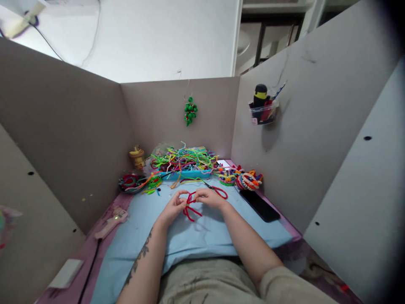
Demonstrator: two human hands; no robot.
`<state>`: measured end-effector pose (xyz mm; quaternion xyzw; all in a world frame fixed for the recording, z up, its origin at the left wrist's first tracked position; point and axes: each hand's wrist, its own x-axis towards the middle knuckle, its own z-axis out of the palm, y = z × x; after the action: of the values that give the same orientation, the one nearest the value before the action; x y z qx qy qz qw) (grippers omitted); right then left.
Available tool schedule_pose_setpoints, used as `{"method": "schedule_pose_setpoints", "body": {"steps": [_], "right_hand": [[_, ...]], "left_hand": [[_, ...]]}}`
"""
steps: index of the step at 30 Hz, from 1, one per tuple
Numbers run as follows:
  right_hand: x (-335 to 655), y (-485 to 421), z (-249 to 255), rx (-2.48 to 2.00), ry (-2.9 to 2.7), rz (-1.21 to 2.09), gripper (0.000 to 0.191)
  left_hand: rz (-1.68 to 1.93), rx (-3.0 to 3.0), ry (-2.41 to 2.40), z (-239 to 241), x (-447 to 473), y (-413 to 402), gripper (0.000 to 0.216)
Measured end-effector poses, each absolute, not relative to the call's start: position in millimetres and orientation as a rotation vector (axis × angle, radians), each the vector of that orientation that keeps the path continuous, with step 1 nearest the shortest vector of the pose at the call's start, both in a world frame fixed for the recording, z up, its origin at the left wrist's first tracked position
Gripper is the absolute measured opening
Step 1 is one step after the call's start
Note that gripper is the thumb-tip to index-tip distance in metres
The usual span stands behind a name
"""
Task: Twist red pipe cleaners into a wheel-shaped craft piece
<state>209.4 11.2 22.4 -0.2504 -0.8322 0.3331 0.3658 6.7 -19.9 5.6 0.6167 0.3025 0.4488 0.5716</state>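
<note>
My left hand [177,203] pinches a bundle of red pipe cleaners [191,213], whose several ends splay out below the fingers. From the other side my right hand [205,197] grips the upper part of the same bundle between thumb and fingertips. The piece hangs just above the light blue cloth [215,236], with a faint shadow under it. Just beyond my right hand lie scissors with red handles [222,193]. Loose green and orange pipe cleaners [190,180] rest behind my hands.
A blue tray [186,174] heaped with coloured pipe cleaners stands at the back. Finished colourful pieces [247,180] and a black phone [260,205] are at right. On the left are a pink glue gun [112,221], a white box [66,273] and a dark bowl [131,190]. Grey panels [177,126] enclose the desk.
</note>
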Motion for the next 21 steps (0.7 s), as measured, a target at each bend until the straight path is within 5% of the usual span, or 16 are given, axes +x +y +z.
{"method": "schedule_pose_setpoints", "body": {"steps": [12, 21], "right_hand": [[188.0, 12.8, 7.5, -0.918, -1.595, 0.296, 0.007], [164.2, 15.9, -10.1, -0.936, -1.711, 0.628, 0.012]], "left_hand": [[1.597, 1.622, 1.223, 6.7, 17.9, -17.7, 0.041], [1.664, 1.47, 1.025, -2.1, 17.8, -10.1, 0.052]]}}
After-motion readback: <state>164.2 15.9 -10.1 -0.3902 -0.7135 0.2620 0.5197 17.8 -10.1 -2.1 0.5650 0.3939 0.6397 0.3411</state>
